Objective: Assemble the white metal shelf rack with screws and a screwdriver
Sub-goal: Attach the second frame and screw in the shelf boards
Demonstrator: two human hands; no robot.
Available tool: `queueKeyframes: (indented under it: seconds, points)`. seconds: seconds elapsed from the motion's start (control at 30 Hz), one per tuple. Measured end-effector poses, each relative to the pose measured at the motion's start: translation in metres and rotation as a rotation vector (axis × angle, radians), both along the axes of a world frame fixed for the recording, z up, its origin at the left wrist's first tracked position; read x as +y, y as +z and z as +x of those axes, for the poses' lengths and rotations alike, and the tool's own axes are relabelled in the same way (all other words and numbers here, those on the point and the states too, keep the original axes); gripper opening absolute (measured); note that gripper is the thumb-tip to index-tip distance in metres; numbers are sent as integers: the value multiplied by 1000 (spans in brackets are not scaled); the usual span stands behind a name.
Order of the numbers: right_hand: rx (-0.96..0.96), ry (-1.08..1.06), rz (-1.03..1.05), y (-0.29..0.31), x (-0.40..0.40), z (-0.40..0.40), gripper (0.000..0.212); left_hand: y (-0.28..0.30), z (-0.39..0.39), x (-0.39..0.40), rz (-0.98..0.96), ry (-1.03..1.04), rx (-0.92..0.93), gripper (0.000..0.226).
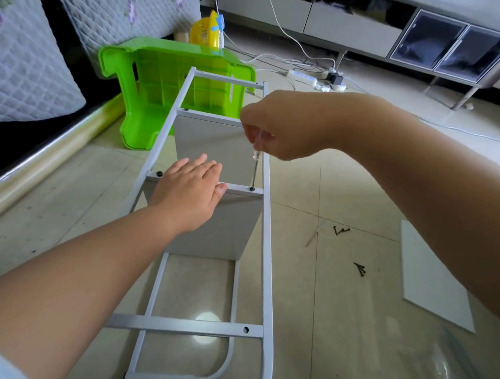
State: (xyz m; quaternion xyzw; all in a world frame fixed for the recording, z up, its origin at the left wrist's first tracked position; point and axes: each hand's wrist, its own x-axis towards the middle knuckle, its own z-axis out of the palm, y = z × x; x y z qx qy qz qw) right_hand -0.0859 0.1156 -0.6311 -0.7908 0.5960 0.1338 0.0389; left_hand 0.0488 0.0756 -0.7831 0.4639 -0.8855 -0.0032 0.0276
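The white metal shelf rack (266, 246) lies on its side on the tiled floor, with two white shelf boards (227, 228) standing between its side frames. My left hand (189, 187) rests flat on the middle crossbar and the board's top edge, thumb against the bar. My right hand (285, 125) grips the clear handle of a screwdriver (255, 168), which stands upright with its tip in a black screw (252, 189) at the right end of that crossbar. Another black screw (159, 174) sits at the bar's left end.
Loose black screws (341, 230) and a second small pile of screws (360, 268) lie on the floor right of the rack, by a spare white board (435, 275). A green plastic stool (173, 84) lies behind the rack. A power strip with cables (302, 77) sits further back.
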Motion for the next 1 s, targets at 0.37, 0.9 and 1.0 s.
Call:
queueKeyframes:
  seconds: [0.37, 0.9, 1.0]
  points:
    - [83, -105, -77, -4, 8, -7, 33, 0, 0, 1, 14, 0, -9, 51]
    - [195, -30, -150, -4, 4, 1, 44, 5, 3, 3, -22, -59, 21, 36]
    - [204, -26, -145, -6, 3, 0, 45, 8, 0, 1, -8, -80, 25, 29]
